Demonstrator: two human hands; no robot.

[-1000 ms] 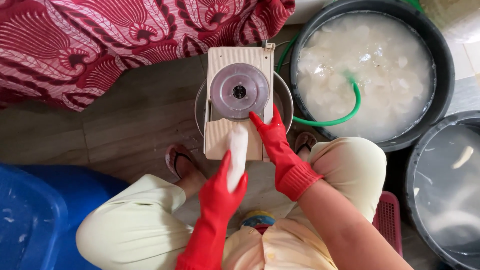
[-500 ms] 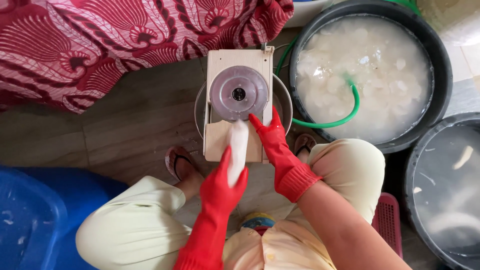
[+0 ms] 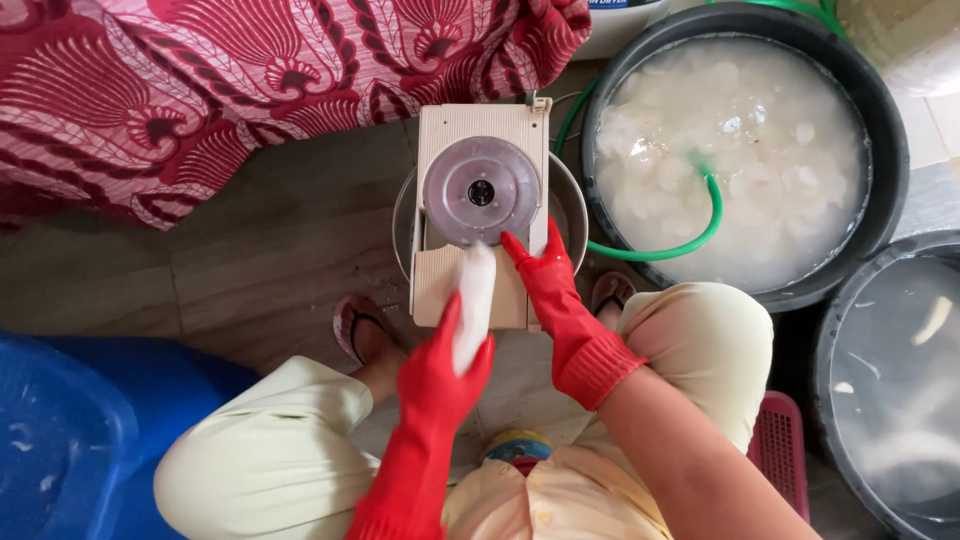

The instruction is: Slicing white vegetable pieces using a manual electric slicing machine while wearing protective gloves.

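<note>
A beige slicing machine [image 3: 520,125] with a round spinning disc [image 3: 481,190] sits over a metal bowl [image 3: 574,205] on the floor in front of me. My left hand [image 3: 440,370], in a red rubber glove, holds a long white peeled root [image 3: 474,300] and presses its tip against the lower edge of the disc. My right hand [image 3: 548,285], also in a red glove, rests flat on the machine's right side, fingers spread. My knees in pale yellow trousers flank the machine.
A large black tub [image 3: 870,130] of white slices in cloudy water stands at the right, with a green hose [image 3: 670,245] in it. A second dark tub [image 3: 835,400] of water sits lower right. A blue basin [image 3: 60,450] lies lower left. Red patterned cloth [image 3: 200,90] covers the upper left.
The white root has shifted slightly toward the disc under my left hand. My right hand stays on the machine's side.
</note>
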